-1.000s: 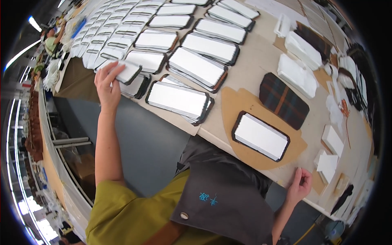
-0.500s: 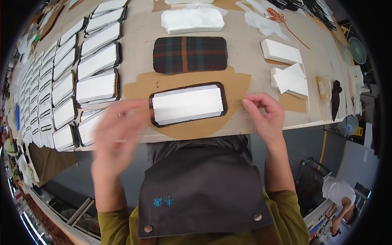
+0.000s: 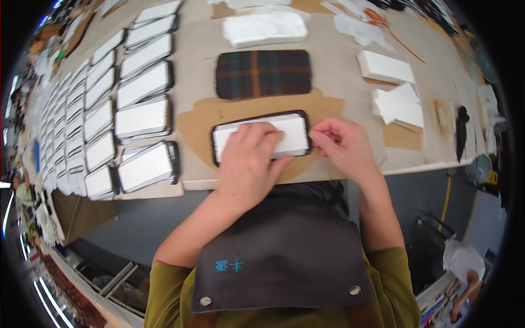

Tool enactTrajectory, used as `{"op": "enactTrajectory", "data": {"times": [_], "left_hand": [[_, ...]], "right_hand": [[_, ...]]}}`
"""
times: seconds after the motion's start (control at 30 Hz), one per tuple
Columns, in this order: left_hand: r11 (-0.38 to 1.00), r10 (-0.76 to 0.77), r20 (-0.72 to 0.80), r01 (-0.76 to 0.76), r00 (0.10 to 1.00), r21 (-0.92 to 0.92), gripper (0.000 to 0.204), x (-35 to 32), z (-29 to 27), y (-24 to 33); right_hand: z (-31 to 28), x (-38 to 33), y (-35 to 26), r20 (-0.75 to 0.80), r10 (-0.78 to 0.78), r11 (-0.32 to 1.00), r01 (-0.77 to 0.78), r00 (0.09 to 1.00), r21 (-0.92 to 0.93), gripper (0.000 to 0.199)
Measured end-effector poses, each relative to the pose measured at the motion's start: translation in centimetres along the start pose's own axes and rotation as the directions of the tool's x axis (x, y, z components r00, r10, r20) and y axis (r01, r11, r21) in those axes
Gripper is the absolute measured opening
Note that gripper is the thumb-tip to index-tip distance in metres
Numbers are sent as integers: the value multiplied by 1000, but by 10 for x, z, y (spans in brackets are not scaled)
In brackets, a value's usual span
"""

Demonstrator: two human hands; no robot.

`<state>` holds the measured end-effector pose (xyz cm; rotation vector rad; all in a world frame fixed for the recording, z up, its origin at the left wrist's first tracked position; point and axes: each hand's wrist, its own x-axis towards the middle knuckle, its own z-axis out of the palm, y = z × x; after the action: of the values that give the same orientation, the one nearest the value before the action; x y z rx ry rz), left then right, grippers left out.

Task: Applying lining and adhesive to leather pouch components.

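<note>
A rounded rectangular panel (image 3: 295, 141) with a white face and a dark turned-in border lies on a brown cardboard sheet (image 3: 197, 112) in front of me. Across the middle of its white face rests my left hand (image 3: 249, 158), fingers together and bent a little, thumb apart, holding nothing. At the panel's right border is my right hand (image 3: 342, 145), its thumb and forefinger closed in a pinch. The fingertips hide whether they grip the border or something small. Just beyond the cardboard lies a dark tartan panel (image 3: 284, 76) of similar shape.
Rows of white-faced, dark-edged panels (image 3: 143, 117) overlap along the table's left. White paper stacks stand at the back (image 3: 265, 30) and right (image 3: 385, 66), with loose white cards (image 3: 402, 106) nearby. Orange cord (image 3: 376, 19) lies back right. A co-worker (image 3: 462, 262) is at lower right.
My left hand has come from the panel's left side onto its white face. My right hand has moved left, from the cardboard to the panel's right border, still pinched. The whole view has shifted slightly.
</note>
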<state>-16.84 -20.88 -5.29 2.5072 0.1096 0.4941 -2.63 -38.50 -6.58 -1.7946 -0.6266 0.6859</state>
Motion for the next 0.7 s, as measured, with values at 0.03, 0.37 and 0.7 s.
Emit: {"op": "enactTrajectory", "data": {"times": [0.03, 0.37, 0.7], "left_hand": [[1000, -6, 1, 6, 1000, 6, 41, 1, -1, 2], [998, -29, -47, 27, 998, -49, 44, -3, 3, 1], [998, -31, -63, 27, 998, -62, 40, 0, 1, -2]], "right_hand": [[-1, -2, -3, -10, 58, 998, -58, 998, -12, 11], [-2, 2, -15, 21, 162, 982, -159, 987, -99, 16], [9, 12, -40, 100, 238, 964, -248, 966, 99, 21]]}}
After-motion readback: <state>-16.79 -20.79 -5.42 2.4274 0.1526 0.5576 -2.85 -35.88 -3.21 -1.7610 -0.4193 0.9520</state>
